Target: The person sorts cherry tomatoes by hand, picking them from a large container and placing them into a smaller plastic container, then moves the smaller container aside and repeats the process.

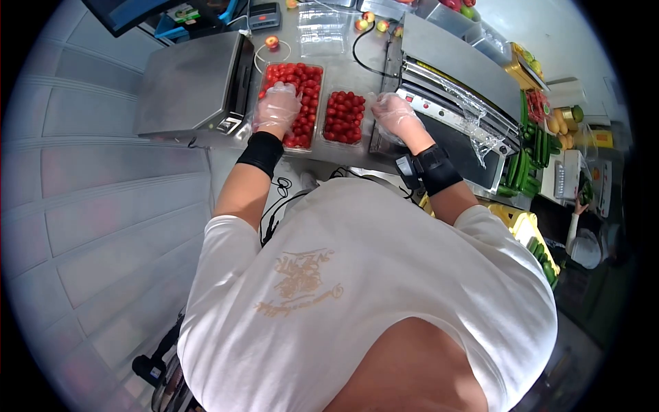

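My left hand [277,108], in a clear plastic glove, rests over the left side of a large clear tray [321,74] filled with cherry tomatoes [306,82]. Its fingers are curled down among the fruit, and what they hold is hidden. Just to the right stands a smaller clear tray [325,137], heaped with cherry tomatoes [344,115]. Beside that tray's right edge, apart from the tomatoes, is my gloved right hand [394,114]. Its fingers are bent inward, and I cannot make out anything in them.
A film-wrapping machine [446,110] stands right of my right hand, and a steel box-shaped device [185,86] on the left. Empty clear trays [322,31] and an apple [272,42] lie behind. Cucumbers [522,172] are at far right, where another person's arm [574,223] shows.
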Demonstrator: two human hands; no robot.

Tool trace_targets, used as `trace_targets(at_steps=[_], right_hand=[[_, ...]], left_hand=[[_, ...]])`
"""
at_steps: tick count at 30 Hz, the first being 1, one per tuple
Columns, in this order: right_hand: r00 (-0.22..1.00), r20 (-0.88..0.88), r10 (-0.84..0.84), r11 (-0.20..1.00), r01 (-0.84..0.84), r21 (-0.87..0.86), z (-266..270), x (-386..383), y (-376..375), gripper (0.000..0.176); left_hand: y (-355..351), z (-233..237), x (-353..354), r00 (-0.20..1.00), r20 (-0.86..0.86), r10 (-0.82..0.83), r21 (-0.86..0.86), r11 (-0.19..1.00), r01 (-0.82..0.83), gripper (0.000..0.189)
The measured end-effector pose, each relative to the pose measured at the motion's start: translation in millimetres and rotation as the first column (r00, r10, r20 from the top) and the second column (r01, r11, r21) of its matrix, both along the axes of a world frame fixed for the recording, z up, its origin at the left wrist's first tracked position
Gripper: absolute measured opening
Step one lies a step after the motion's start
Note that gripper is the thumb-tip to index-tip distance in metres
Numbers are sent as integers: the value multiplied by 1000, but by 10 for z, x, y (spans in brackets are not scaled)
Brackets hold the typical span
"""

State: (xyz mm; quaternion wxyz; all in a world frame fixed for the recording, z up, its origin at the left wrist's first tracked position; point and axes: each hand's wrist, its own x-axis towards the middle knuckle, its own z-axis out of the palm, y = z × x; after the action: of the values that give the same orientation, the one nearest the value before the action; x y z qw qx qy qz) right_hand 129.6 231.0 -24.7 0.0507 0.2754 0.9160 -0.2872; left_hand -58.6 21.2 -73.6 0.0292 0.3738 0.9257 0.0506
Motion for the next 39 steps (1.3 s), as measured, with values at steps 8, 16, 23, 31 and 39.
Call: trace_targets(at_steps=[8, 16, 23, 31, 39], right_hand=[[1000, -19, -9, 1000, 9, -5, -76, 43, 84, 27], [1000, -14, -16, 1000, 16, 12, -117, 84, 110, 28], [999, -40, -31, 999, 31, -14, -42, 136, 63, 28], [999, 27, -32, 999, 33, -16, 45, 168, 34, 43], [1000, 1, -30, 999, 30, -13, 12, 195, -1, 42]], left_hand=[[-26, -38, -25, 1000, -25, 7, 64, 998, -5, 34], [-50, -72, -62, 1000, -14, 2, 78, 997, 0, 33], [-100, -67, -61, 992, -107, -63, 156, 985, 80, 32], [-130, -286, -111, 938, -301, -171, 99, 973, 209, 33], [-171, -306, -96, 939, -282, -198, 131, 961, 243, 29]])
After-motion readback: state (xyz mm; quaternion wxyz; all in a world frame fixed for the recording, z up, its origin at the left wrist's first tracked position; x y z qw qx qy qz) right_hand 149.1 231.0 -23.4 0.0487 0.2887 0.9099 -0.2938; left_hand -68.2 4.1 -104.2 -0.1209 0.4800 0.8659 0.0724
